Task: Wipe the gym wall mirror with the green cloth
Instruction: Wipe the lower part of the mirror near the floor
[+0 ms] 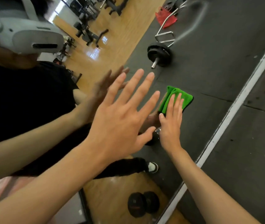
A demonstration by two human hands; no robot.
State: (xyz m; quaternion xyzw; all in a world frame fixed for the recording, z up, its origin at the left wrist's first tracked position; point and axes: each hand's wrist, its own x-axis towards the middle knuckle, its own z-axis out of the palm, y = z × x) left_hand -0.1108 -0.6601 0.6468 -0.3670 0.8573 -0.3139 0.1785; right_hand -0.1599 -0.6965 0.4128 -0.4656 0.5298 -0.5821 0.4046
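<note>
We pressed our right hand (171, 125) flat on the green cloth (176, 99), fingers (177, 102) together and laid over it rather than gripping, the folded cloth lying against the mirror (209, 70) at about three o'clock from our left hand (120, 120). Our left hand was held up before the glass with its fingers (135, 88) spread wide, holding nothing. In the reflection, a weight plate on a bar (159, 54) lay at twelve o'clock from the cloth, and a dumbbell (142, 204) at six.

Black rubber flooring (249, 151), wooden floor (120, 29)
</note>
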